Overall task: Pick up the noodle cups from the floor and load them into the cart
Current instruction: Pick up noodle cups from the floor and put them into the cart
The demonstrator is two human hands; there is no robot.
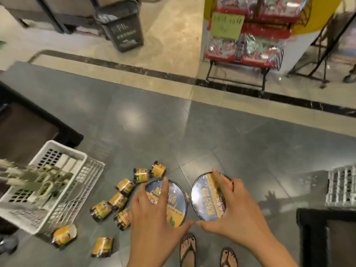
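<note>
My left hand (pixel 152 214) grips a round noodle cup (pixel 176 201) from above, its dark blue and yellow lid facing me. Beside it, my right hand (pixel 229 214) grips a second noodle cup (pixel 202 197) of the same kind. Both cups are held above the grey floor, side by side. Several smaller yellow noodle cups (pixel 118 200) lie scattered on their sides on the floor to the left of my hands. A white wire cart basket (pixel 87 182) stands at the left, holding pale green packs.
My feet in sandals (pixel 187 249) stand just below the hands. A black-framed unit (pixel 325 234) and a white grid (pixel 342 187) are at the right. A snack rack (pixel 248 45) and a dark basket (pixel 123 26) stand further off.
</note>
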